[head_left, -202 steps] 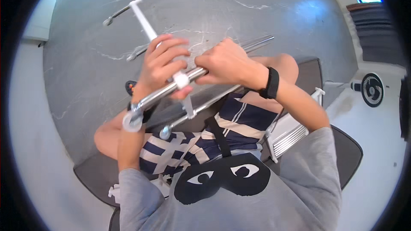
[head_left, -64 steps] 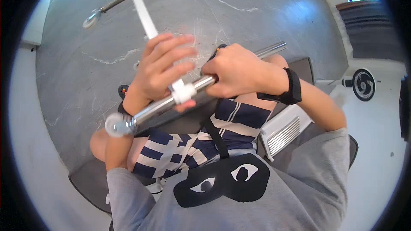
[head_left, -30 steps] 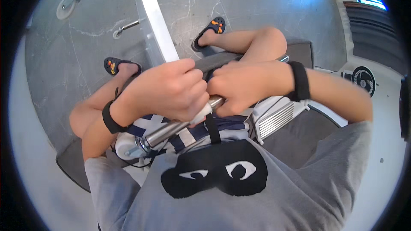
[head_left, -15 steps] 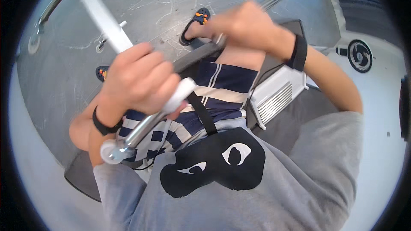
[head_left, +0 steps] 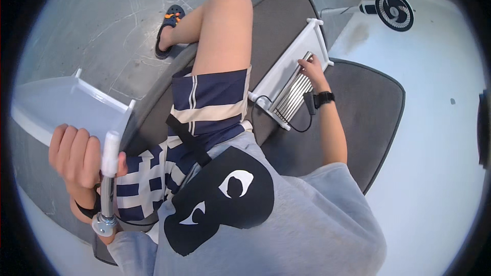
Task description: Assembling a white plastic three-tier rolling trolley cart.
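Observation:
My left hand (head_left: 76, 158) is closed round the near edge of a white plastic shelf tray (head_left: 46, 102), held up at the left. Beside my thumb, a white corner sleeve (head_left: 110, 153) of the tray joins a short chrome leg (head_left: 106, 197) with a caster wheel (head_left: 104, 224) at its end. My right hand (head_left: 313, 71) reaches to the sofa, fingers closed on the upper end of a metal tube (head_left: 299, 74). Several such tubes (head_left: 295, 97) lie side by side in a second white shelf tray (head_left: 279, 74). The shelf tray at left is partly cut by the picture's dark rim.
Both my legs rest on or by the grey sofa (head_left: 365, 107); one foot in a dark clog (head_left: 171, 23) is on the grey floor (head_left: 117, 15). A black cable (head_left: 302, 130) runs near my right wrist. A fan (head_left: 394, 11) stands by the white wall at upper right.
My right hand has left the blurred chrome tube near the left-hand tray and moved right, down to the tubes on the sofa. My left hand has swung the tray left and lower; my view has turned right.

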A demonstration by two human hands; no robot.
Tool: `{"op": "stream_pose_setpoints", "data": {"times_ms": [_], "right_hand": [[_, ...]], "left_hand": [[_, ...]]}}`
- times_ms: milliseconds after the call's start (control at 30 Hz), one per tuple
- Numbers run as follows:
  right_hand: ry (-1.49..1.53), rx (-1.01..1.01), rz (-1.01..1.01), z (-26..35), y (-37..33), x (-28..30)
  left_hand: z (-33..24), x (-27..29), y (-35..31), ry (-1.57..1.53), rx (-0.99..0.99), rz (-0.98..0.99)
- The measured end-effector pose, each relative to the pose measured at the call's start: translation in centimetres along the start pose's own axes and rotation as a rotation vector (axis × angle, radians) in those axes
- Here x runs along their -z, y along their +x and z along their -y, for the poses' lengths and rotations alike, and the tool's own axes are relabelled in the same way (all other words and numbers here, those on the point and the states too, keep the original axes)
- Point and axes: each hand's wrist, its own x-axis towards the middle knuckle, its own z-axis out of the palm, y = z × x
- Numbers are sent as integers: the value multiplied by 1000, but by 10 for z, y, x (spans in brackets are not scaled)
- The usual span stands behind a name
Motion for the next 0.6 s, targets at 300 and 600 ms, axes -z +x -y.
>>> {"op": "stream_pose_setpoints", "data": {"times_ms": [300, 600], "right_hand": [[-625, 164, -229, -72, 35, 2], [-518, 447, -372, -105, -15, -42]], "left_hand": [[-11, -11, 16, 17, -35, 55], [-9, -16, 22, 22, -22, 61]]}}
